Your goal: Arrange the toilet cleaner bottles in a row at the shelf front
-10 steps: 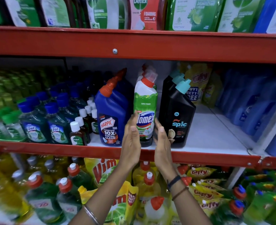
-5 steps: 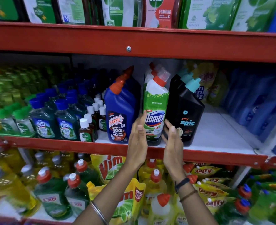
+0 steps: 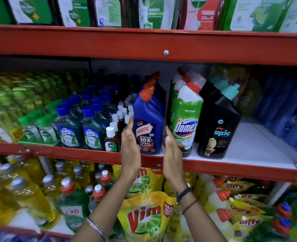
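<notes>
Three toilet cleaner bottles stand at the front of the middle shelf (image 3: 249, 165): a blue Harpic bottle (image 3: 148, 123) with an orange cap, a white and green Domex bottle (image 3: 187, 119), and a black Spic bottle (image 3: 219, 126) with a teal cap. More of each kind line up behind them. My left hand (image 3: 130, 147) and my right hand (image 3: 172, 154) are raised flat, palms facing each other, on either side of the Harpic bottle's lower part. Neither hand grips anything; whether the palms touch the bottle is unclear.
Small brown Dettol bottles (image 3: 111, 142) and green Lizol bottles (image 3: 91, 130) crowd the shelf left of the Harpic. Bare white shelf lies right of the Spic bottle, then blue bottles (image 3: 291, 112). Yellow Vim pouches (image 3: 144, 217) fill the shelf below, Dettol refill packs (image 3: 201, 13) the one above.
Both hands have shifted left, from flanking the Domex bottle to flanking the Harpic bottle. The camera has moved closer and panned left.
</notes>
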Available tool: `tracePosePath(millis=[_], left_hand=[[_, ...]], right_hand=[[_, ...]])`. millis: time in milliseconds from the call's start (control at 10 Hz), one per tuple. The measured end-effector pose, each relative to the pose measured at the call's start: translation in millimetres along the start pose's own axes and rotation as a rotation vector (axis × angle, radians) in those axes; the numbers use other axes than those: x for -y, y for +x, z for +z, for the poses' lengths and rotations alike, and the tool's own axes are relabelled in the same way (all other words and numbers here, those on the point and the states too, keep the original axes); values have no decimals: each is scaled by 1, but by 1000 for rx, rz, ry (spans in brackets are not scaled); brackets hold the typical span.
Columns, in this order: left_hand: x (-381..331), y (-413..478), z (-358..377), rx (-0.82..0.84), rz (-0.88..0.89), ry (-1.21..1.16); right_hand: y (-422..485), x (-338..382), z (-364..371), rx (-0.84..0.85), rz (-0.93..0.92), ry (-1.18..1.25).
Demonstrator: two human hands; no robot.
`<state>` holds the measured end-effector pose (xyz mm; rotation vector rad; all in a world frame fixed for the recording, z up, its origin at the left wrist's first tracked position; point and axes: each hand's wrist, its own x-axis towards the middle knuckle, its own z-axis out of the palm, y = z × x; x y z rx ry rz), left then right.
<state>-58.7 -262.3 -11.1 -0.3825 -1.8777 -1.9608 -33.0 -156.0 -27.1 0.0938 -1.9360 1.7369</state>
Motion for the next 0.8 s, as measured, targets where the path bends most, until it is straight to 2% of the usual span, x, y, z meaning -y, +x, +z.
tracePosePath(millis=[300, 600, 800], left_hand=[[3, 6, -14, 101, -55, 23], [0, 8, -19, 152, -71, 49], [-12, -3, -15, 60, 95, 126]], right_hand=[[7, -2, 6, -31, 26, 104], [5, -3, 9, -68, 29, 88], [-12, 1, 1, -191, -91, 4]])
